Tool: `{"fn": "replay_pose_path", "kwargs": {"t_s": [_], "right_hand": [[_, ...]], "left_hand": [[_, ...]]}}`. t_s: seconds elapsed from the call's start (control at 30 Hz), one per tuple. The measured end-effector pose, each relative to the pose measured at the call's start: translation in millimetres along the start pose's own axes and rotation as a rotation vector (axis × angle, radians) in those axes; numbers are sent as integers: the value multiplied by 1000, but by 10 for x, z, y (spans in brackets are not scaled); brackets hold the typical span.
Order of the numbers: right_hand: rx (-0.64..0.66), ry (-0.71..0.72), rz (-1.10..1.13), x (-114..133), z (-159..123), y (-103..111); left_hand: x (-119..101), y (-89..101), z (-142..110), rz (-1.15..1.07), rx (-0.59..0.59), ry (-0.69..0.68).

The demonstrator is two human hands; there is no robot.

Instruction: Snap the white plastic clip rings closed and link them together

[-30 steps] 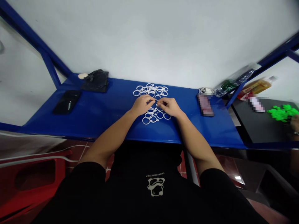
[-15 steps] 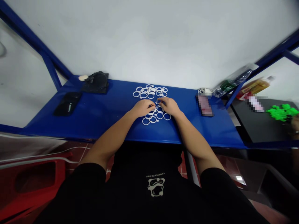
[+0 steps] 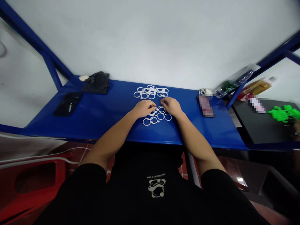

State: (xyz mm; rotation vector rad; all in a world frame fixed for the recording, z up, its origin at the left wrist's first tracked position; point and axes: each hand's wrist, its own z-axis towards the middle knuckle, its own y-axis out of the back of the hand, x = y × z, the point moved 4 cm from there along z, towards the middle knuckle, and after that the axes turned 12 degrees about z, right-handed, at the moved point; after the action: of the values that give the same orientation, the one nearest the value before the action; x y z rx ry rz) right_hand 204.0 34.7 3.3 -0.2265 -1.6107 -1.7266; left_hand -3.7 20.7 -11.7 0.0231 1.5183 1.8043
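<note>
Head view, left hand (image 3: 143, 108): fingers curled at the near rings (image 3: 157, 115); we cannot tell whether they grip one.
Right hand (image 3: 172, 106): fingers bent just beyond the near rings; grasp hidden from us.
Far rings (image 3: 152, 91): overlapping, beyond both hands.
Ring handling: we judge a light fingertip pinch best—one band at a time.
Table (image 3: 119, 114) edges: front edge bodyward of both hands; wall (image 3: 152, 40) beyond the far rings.
Working room: widest left of our left hand, toward the black flat object (image 3: 67, 104).
</note>
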Motion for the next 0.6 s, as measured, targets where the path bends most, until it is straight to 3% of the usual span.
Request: {"fn": "replay_pose_path", "kwargs": {"t_s": [0.17, 0.33, 0.6], "right_hand": [[-120, 206, 188, 157, -39, 39], [-122, 384, 283, 312, -118, -6], [-129, 392, 334, 365, -141, -18]], "left_hand": [[19, 36, 2, 36, -152, -21], [3, 85, -14, 75, -293, -111], [-98, 114, -53, 189, -366, -235]]}}
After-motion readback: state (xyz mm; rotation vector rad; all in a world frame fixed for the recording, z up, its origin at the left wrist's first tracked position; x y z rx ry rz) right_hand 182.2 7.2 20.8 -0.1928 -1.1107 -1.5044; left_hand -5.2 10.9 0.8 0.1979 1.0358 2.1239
